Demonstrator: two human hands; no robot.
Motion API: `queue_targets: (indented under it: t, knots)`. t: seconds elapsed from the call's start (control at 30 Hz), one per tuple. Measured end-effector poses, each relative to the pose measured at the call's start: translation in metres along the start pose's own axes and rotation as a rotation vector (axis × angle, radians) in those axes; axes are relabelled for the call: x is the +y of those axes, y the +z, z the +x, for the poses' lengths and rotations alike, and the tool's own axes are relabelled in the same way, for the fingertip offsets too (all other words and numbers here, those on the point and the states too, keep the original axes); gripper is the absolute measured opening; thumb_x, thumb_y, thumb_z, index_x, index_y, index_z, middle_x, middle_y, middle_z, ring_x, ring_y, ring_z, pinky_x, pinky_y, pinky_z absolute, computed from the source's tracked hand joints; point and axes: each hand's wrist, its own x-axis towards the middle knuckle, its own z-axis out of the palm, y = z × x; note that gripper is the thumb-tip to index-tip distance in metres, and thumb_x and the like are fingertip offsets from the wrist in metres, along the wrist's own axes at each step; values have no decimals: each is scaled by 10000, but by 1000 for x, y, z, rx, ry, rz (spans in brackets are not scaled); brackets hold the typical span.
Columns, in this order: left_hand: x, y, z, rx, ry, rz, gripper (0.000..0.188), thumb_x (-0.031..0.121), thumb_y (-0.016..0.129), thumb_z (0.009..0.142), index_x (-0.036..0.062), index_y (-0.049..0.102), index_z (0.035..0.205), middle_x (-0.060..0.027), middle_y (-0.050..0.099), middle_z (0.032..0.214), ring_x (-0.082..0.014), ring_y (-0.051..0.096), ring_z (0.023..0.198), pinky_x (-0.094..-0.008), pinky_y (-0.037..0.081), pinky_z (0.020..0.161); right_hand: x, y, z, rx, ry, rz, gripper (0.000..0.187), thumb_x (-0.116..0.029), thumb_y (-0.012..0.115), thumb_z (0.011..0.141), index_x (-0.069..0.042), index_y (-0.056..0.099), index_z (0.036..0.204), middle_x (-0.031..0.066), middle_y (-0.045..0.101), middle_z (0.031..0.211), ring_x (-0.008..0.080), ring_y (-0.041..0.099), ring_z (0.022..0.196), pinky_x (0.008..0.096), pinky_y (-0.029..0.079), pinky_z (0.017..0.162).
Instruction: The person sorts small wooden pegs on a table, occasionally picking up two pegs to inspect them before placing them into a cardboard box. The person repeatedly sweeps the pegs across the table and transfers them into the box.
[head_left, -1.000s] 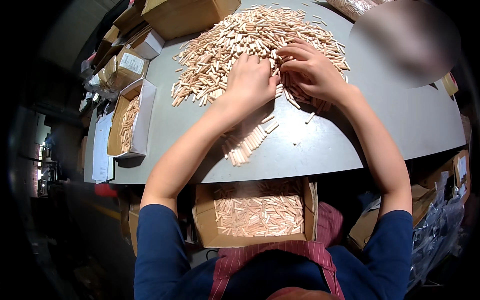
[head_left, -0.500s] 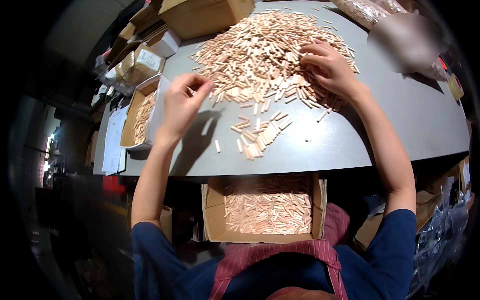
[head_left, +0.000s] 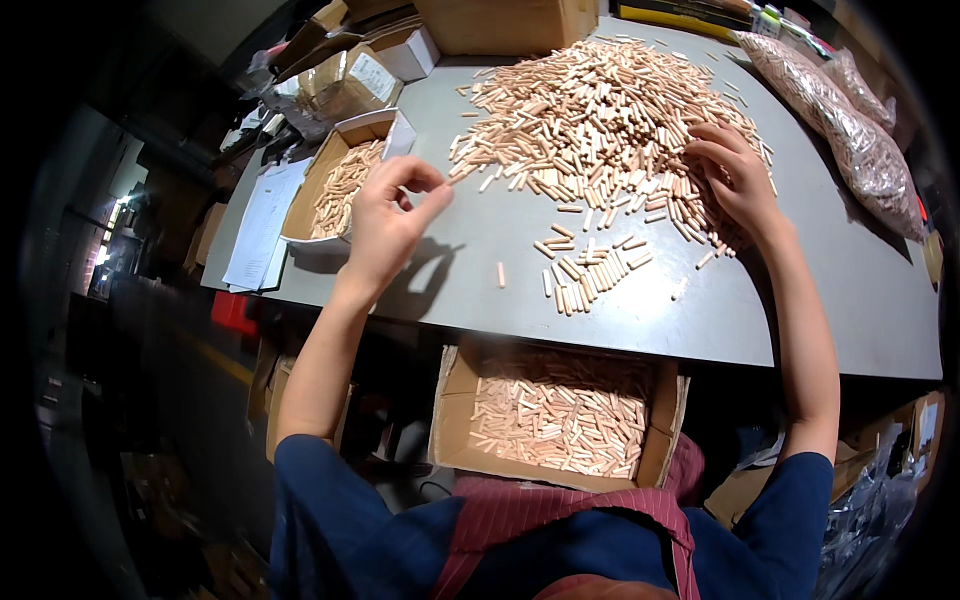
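Observation:
A wide heap of short wooden dowels [head_left: 600, 110] covers the far middle of the grey table. My left hand [head_left: 392, 215] hovers just left of the heap, thumb and index fingertips pinched together. Whatever they hold, if anything, is too small to make out. On the heap's right side my right hand [head_left: 742, 182] reaches in with curved fingers apart, its fingertips at the dowels. Nearer me lies a loose cluster of dowels [head_left: 590, 275], and a single dowel [head_left: 501, 275] lies apart to its left.
Below the table edge a cardboard box [head_left: 455, 400] holds many dowels. Left of my left hand is a white-sided box [head_left: 400, 135] with more dowels, beside papers [head_left: 262, 225]. A filled plastic bag [head_left: 850, 140] lies far right; a large carton [head_left: 505, 25] stands at the back.
The whole view has shifted, so the table sits further right and the filled bag shows fully. My left hand stays pinched beside the heap; my right hand stays at its right side.

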Motion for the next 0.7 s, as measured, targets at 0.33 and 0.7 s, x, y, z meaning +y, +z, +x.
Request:
queue_targets:
  t: [0.33,0.7]
  knots:
    - [-9,-16,-24,-69,-219,-251,204,217,716,1034,20,771,1043,-20,770,1017,-68,642,947,-252,484,882,-6,-4,2,6,-11,-15,314,106,648,896,-25,716,1174,127,701,1291,353,635,1252,447,483,1100]
    - [3,-11,-31,-11,-162,-104,102,139,770,931,69,800,998,-8,718,887,-108,618,849,-274,471,702,-3,-1,2,26,-47,-28,276,89,628,935,-4,700,1186,143,702,1288,357,640,1241,440,478,1091]
